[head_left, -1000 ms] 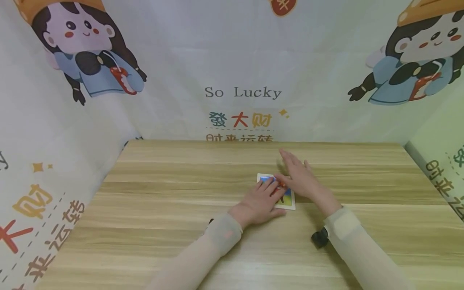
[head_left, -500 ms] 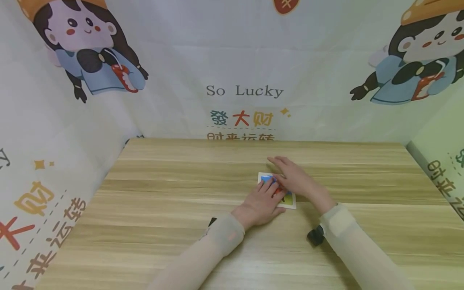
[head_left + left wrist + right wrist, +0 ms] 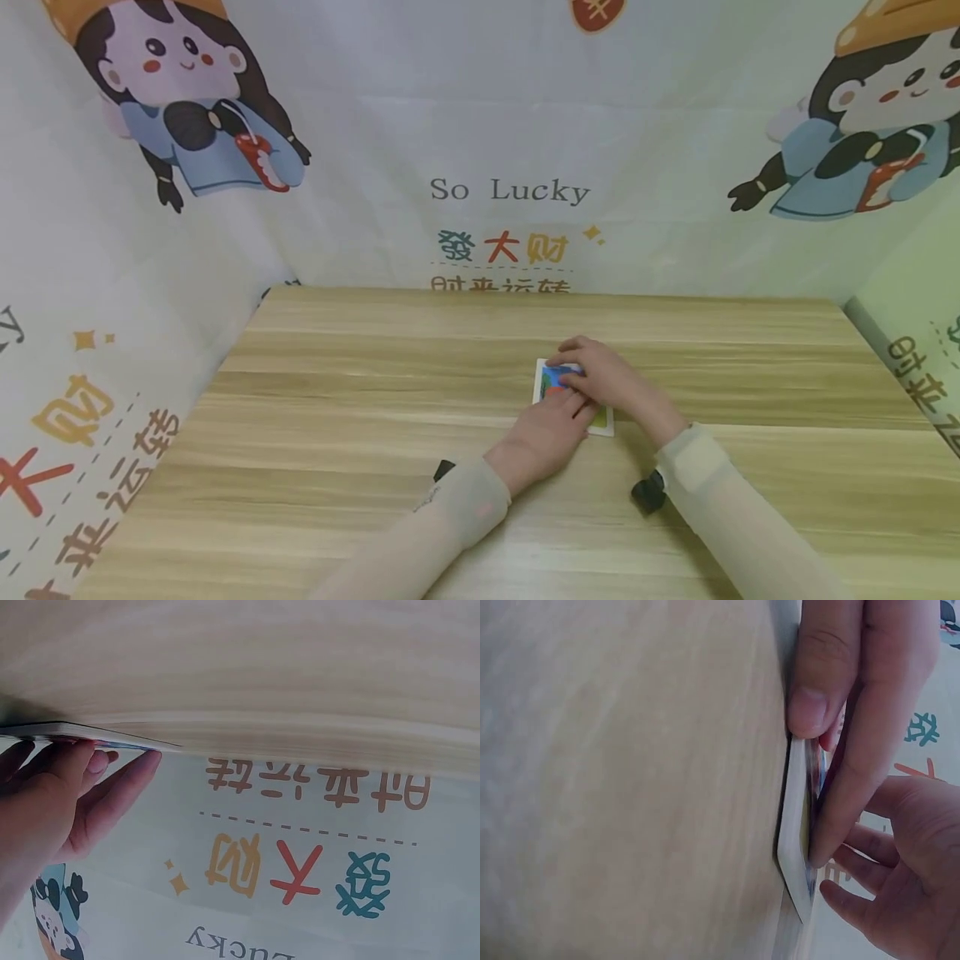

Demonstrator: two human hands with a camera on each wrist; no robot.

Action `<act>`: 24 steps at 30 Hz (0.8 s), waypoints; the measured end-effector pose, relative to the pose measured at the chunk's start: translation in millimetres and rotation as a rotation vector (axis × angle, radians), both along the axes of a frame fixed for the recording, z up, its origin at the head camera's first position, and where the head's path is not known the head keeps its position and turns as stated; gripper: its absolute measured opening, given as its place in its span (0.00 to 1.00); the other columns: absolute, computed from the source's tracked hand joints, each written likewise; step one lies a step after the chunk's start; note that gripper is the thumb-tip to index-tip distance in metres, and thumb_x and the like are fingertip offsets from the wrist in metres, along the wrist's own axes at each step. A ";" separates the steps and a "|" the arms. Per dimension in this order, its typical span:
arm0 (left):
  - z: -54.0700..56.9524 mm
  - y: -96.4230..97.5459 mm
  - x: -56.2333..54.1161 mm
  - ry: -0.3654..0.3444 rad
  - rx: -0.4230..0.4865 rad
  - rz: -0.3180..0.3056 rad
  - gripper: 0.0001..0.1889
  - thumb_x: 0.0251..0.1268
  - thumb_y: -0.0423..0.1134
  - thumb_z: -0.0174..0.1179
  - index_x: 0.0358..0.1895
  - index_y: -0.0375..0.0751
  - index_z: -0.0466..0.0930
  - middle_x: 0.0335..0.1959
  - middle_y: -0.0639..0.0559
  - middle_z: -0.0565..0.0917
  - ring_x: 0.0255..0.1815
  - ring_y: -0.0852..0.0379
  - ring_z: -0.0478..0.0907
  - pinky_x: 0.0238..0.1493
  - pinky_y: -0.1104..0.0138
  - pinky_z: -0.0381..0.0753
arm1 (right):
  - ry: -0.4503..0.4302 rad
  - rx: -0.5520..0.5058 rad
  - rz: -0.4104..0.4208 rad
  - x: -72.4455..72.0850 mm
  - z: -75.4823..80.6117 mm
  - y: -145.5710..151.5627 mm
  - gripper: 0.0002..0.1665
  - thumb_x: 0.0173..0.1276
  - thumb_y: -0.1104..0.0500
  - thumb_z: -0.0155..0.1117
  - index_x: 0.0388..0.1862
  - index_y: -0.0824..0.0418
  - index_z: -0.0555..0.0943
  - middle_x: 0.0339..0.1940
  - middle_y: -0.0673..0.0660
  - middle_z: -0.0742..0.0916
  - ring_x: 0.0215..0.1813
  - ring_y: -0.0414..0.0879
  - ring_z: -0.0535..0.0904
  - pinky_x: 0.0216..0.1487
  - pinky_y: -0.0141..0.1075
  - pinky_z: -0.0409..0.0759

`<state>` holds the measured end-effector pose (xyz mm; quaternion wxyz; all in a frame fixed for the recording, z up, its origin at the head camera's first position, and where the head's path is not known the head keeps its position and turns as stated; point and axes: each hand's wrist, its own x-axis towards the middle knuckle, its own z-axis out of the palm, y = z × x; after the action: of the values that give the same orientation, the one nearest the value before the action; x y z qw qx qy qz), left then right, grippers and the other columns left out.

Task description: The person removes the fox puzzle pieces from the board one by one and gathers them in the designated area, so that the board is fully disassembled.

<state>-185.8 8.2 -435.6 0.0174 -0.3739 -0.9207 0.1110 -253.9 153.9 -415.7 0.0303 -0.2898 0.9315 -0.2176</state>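
A thin picture board (image 3: 553,379) with a white border and a blue, red and yellow-green picture lies flat on the wooden table, partly covered by both hands. My left hand (image 3: 538,437) rests over its near part, fingers stretched across the face. In the right wrist view, the left thumb (image 3: 810,709) sits at the board's pale edge (image 3: 793,825) and a straight finger reaches along its face. My right hand (image 3: 607,375) hovers over the far right part, fingers gently bent, fingertips close over the picture and the left fingers.
Black wrist cameras (image 3: 648,493) sit at both cuffs. The wood-grain table (image 3: 337,417) runs back to a white printed cloth (image 3: 375,125) with cartoon figures and lettering, which also hangs along both sides.
My right hand has come down and nearer, its raised fingers bending over the board's far edge. My left fingers, earlier spread over the picture, have drawn back slightly towards the near right part.
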 end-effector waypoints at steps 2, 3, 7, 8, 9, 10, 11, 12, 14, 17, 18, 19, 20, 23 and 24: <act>-0.7 0.4 0.9 -0.001 0.002 0.001 0.28 0.82 0.48 0.42 0.79 0.46 0.56 0.79 0.52 0.60 0.81 0.57 0.56 0.79 0.68 0.58 | 0.012 0.001 0.001 -1.1 0.5 -1.7 0.17 0.69 0.62 0.65 0.55 0.63 0.84 0.61 0.67 0.81 0.65 0.65 0.76 0.69 0.57 0.72; -0.8 0.4 1.2 -0.005 0.008 0.004 0.27 0.82 0.47 0.42 0.79 0.46 0.56 0.79 0.52 0.60 0.81 0.57 0.56 0.79 0.69 0.57 | 0.015 0.002 -0.001 -1.7 0.9 -3.1 0.16 0.69 0.62 0.65 0.54 0.64 0.85 0.60 0.67 0.82 0.64 0.64 0.76 0.69 0.57 0.72; -3.6 -0.1 1.4 -0.008 0.027 0.003 0.26 0.82 0.45 0.41 0.78 0.45 0.57 0.79 0.51 0.60 0.80 0.57 0.57 0.79 0.69 0.58 | -0.015 -0.009 -0.034 -5.4 2.5 -8.1 0.13 0.68 0.62 0.66 0.50 0.63 0.86 0.55 0.65 0.84 0.62 0.62 0.78 0.68 0.55 0.73; -4.3 -0.2 1.4 -0.009 0.031 0.004 0.26 0.82 0.45 0.41 0.78 0.44 0.57 0.79 0.51 0.60 0.80 0.57 0.57 0.78 0.69 0.59 | -0.033 -0.018 -0.050 -6.3 2.6 -9.3 0.12 0.68 0.62 0.66 0.49 0.63 0.86 0.55 0.64 0.84 0.61 0.62 0.78 0.68 0.55 0.73; -4.8 -0.3 1.4 -0.011 0.037 0.007 0.26 0.83 0.44 0.40 0.78 0.44 0.57 0.80 0.51 0.60 0.80 0.57 0.57 0.78 0.69 0.59 | -0.041 -0.022 -0.064 -7.1 2.5 -10.5 0.11 0.68 0.62 0.66 0.49 0.63 0.86 0.54 0.64 0.84 0.60 0.61 0.79 0.67 0.54 0.74; -5.7 -0.2 1.2 -0.009 0.036 0.006 0.26 0.83 0.44 0.40 0.78 0.44 0.56 0.80 0.51 0.60 0.80 0.57 0.56 0.78 0.69 0.59 | -0.048 -0.026 -0.079 -8.1 2.0 -11.2 0.11 0.68 0.62 0.66 0.48 0.62 0.86 0.53 0.63 0.85 0.59 0.60 0.79 0.66 0.54 0.74; -6.1 -0.1 1.3 -0.005 0.030 0.005 0.26 0.83 0.43 0.39 0.79 0.44 0.56 0.80 0.50 0.59 0.81 0.57 0.56 0.78 0.69 0.59 | -0.046 -0.028 -0.089 -9.1 1.3 -12.2 0.10 0.69 0.62 0.66 0.47 0.62 0.86 0.51 0.62 0.85 0.58 0.59 0.80 0.65 0.53 0.76; -6.6 0.1 1.2 -0.001 0.029 0.005 0.26 0.83 0.43 0.39 0.79 0.44 0.56 0.80 0.51 0.59 0.81 0.57 0.56 0.79 0.69 0.58 | -0.041 -0.028 -0.098 -9.9 0.5 -13.4 0.09 0.69 0.62 0.66 0.46 0.62 0.86 0.49 0.61 0.86 0.56 0.58 0.81 0.63 0.53 0.77; -7.5 0.7 1.0 0.014 0.019 0.001 0.26 0.83 0.41 0.39 0.79 0.44 0.55 0.80 0.51 0.59 0.81 0.58 0.56 0.79 0.69 0.58 | -0.027 -0.030 -0.120 -11.8 -1.5 -15.7 0.07 0.68 0.62 0.66 0.43 0.62 0.87 0.45 0.60 0.86 0.51 0.56 0.82 0.59 0.51 0.79; -8.0 1.7 0.8 0.030 0.013 -0.001 0.26 0.82 0.39 0.38 0.79 0.45 0.55 0.79 0.51 0.60 0.80 0.58 0.56 0.79 0.69 0.57 | 0.001 -0.025 -0.149 -13.7 -3.2 -19.3 0.05 0.68 0.61 0.67 0.39 0.61 0.86 0.40 0.57 0.87 0.45 0.52 0.83 0.53 0.48 0.81; -7.9 2.0 0.9 0.030 0.015 -0.001 0.26 0.82 0.39 0.38 0.79 0.45 0.55 0.79 0.51 0.61 0.80 0.58 0.56 0.79 0.69 0.57 | 0.004 -0.022 -0.162 -14.0 -2.9 -20.5 0.04 0.68 0.61 0.67 0.37 0.61 0.86 0.39 0.57 0.87 0.44 0.51 0.83 0.52 0.47 0.81; -7.8 2.2 0.9 0.033 0.019 -0.001 0.26 0.82 0.39 0.38 0.79 0.45 0.56 0.79 0.51 0.61 0.80 0.59 0.57 0.79 0.69 0.58 | 0.007 -0.016 -0.174 -14.1 -2.4 -21.5 0.04 0.68 0.61 0.68 0.36 0.61 0.86 0.38 0.57 0.87 0.43 0.51 0.82 0.50 0.46 0.82; -7.3 2.4 1.3 0.033 0.021 0.000 0.26 0.82 0.39 0.38 0.79 0.46 0.56 0.79 0.52 0.61 0.80 0.59 0.57 0.79 0.69 0.58 | 0.013 -0.007 -0.180 -14.1 -1.8 -22.5 0.04 0.68 0.60 0.68 0.35 0.61 0.86 0.37 0.57 0.87 0.42 0.50 0.82 0.49 0.46 0.82; -6.6 2.6 2.2 0.036 0.025 0.001 0.26 0.82 0.38 0.38 0.79 0.46 0.56 0.79 0.52 0.62 0.80 0.59 0.58 0.78 0.70 0.58 | 0.036 0.045 -0.178 -13.9 0.9 -25.2 0.06 0.69 0.60 0.67 0.34 0.62 0.86 0.35 0.56 0.86 0.40 0.49 0.81 0.47 0.44 0.81; -6.9 2.6 2.3 0.040 0.024 0.001 0.26 0.82 0.38 0.39 0.79 0.46 0.56 0.78 0.52 0.62 0.79 0.59 0.58 0.78 0.70 0.58 | 0.049 0.070 -0.169 -14.0 1.8 -26.0 0.07 0.70 0.60 0.66 0.34 0.62 0.85 0.35 0.56 0.85 0.40 0.49 0.80 0.47 0.44 0.81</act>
<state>-183.5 10.8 -442.6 0.0406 -0.3710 -0.9215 0.1072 -267.9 127.8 -414.0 -0.0010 -0.2143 0.9601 -0.1795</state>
